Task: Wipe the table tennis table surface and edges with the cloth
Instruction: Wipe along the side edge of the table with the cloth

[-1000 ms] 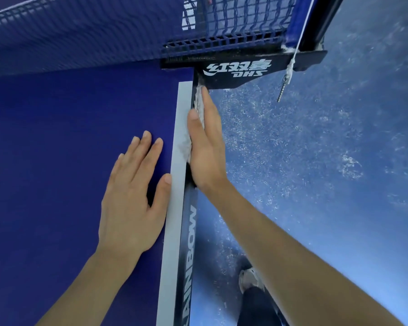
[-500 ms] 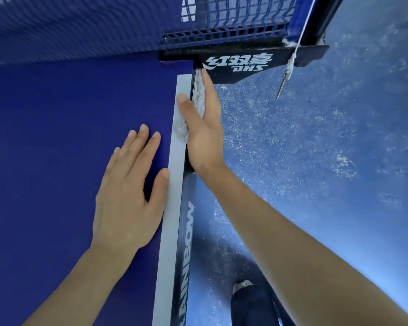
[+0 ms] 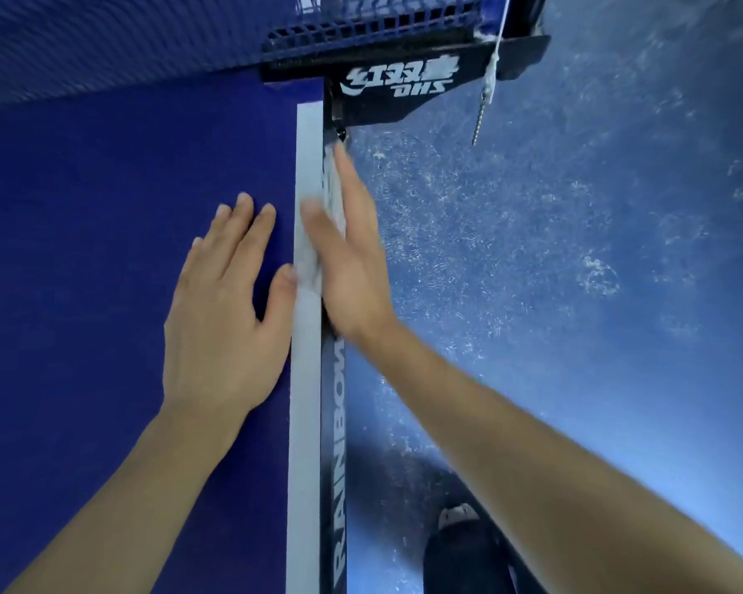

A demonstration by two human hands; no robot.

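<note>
The blue table tennis table [image 3: 104, 250] fills the left half, with a white sideline [image 3: 304, 422] along its right rim and a dark side edge [image 3: 334, 443] printed RAINBOW. My right hand [image 3: 352, 267] presses a pale cloth [image 3: 309, 263] over that rim: the thumb lies on the white line and straight fingers run along the side edge. The fingertips sit just short of the net clamp [image 3: 395, 87]. The hand is motion-blurred. My left hand [image 3: 224, 302] rests flat on the blue surface beside the line, with its thumb next to the cloth.
The blue net [image 3: 146, 32] spans the top and is fixed by the black DHS clamp. A white cord with a small chain [image 3: 483, 113] hangs from the post. A scuffed blue floor [image 3: 575, 250] lies to the right, and my shoe [image 3: 457, 516] stands below the edge.
My right hand first slid the cloth up to the net clamp and has now drawn back along the edge toward me. My left hand stayed flat on the table.
</note>
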